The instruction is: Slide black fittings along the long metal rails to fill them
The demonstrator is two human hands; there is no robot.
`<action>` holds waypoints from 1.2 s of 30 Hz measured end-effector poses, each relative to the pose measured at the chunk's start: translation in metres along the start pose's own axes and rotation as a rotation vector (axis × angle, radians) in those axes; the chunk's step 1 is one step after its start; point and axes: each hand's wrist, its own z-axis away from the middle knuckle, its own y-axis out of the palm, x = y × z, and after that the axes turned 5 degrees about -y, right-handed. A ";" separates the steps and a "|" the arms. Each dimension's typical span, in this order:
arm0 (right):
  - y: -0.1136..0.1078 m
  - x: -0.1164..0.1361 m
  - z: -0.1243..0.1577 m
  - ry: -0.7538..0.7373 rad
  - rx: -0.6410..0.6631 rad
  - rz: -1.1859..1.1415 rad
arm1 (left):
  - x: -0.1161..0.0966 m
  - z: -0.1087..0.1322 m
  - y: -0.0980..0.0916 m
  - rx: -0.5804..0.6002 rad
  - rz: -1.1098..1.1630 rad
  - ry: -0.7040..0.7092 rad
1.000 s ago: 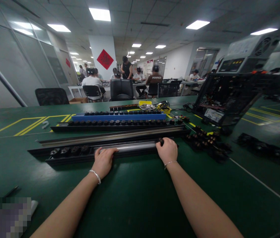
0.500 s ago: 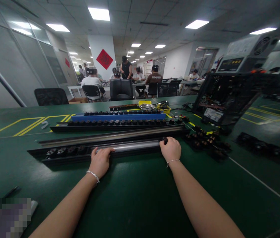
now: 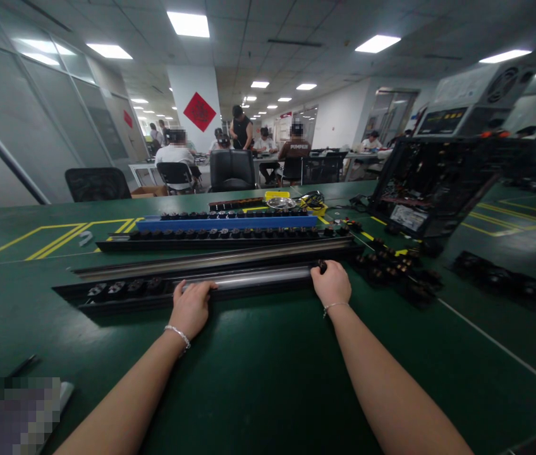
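Observation:
Nearest me on the table lies a long black rail (image 3: 263,280) with a bright metal channel along it. My left hand (image 3: 191,308) is closed over its near edge, left of the middle, fingers reaching into the channel. Several round-topped black parts (image 3: 135,287) sit in the channel left of that hand. At the rail's right end, my right hand (image 3: 333,282) is closed on a small black part (image 3: 322,266), pinched between thumb and fingers. Whether that part touches the channel, I cannot tell. Just behind lies another long rail (image 3: 220,257), its metal channel bare.
Farther back are a black rail lined with black parts (image 3: 230,234) and a blue rail (image 3: 230,224). Loose black parts (image 3: 395,268) lie right of my right hand. An opened computer case (image 3: 414,189) stands behind them. People sit at tables beyond.
My right hand has shifted slightly right along the rail with the small black part. My left hand stays at nearly the same place on the rail.

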 end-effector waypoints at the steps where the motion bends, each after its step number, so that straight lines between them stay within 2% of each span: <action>1: 0.000 -0.001 0.000 0.013 0.001 -0.004 | 0.000 0.000 0.000 0.001 0.003 -0.001; 10: -0.005 -0.006 -0.006 0.080 0.015 -0.006 | -0.001 0.000 -0.001 0.003 -0.003 0.007; 26: -0.008 -0.014 -0.010 0.115 0.010 0.004 | 0.000 0.000 -0.003 0.014 0.018 0.014; 31: -0.014 -0.030 -0.016 0.149 -0.036 0.019 | 0.000 0.000 -0.003 0.008 0.029 0.012; 36: -0.034 -0.055 -0.022 0.157 -0.058 0.098 | 0.002 0.002 -0.007 -0.009 0.056 0.045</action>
